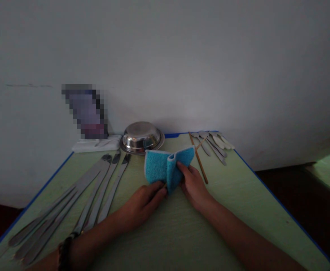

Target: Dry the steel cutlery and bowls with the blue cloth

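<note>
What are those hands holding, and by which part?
The right grip pinches a blue cloth near its fold; the left grip seems to hold a wooden chopstick by its near end.

Single head-worn camera, close above near side of table (176, 233), facing forward and down toward wall (165, 56).

loads of room to the right of the right hand (193, 186) on the green tabletop (244, 195), but long metal utensils (91, 175) block the left and the upside-down steel bowl (142, 137), wooden chopstick (201, 165) and spoons (219, 142) crowd the back
</note>
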The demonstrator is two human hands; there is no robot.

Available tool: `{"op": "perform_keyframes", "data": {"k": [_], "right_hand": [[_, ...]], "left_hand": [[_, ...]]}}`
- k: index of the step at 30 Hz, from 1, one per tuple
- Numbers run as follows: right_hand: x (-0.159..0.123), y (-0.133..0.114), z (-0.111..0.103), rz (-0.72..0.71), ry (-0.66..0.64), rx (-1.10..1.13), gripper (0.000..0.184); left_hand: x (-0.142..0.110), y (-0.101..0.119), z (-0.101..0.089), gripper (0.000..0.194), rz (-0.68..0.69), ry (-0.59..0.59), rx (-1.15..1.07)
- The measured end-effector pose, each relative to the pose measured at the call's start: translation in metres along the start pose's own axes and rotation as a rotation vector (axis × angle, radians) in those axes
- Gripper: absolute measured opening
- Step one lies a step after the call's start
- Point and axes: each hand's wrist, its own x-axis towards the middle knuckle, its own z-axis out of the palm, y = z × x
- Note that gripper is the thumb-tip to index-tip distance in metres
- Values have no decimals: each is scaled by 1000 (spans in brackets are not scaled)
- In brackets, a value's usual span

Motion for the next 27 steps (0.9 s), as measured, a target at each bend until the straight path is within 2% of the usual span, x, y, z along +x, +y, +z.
{"op": "perform_keyframes", "data": {"k": [8,15,19,23,27], "right_hand": [[0,0,0,-10,-13,26,31],[1,-6,1,62,-13,68,32],[4,-24,0,-21,43,216,27],[10,-43,-8,-142,157,394,16],[17,-46,-16,-199,234,431,13]], "left_hand": [[0,2,0,28,8,0,1],[0,2,-1,26,4,24,-40],[-1,1,-4,27,-7,17,-72],[-2,-2,-6,30,9,25,-61],[-3,-4,-5,29,21,11,-65]]}}
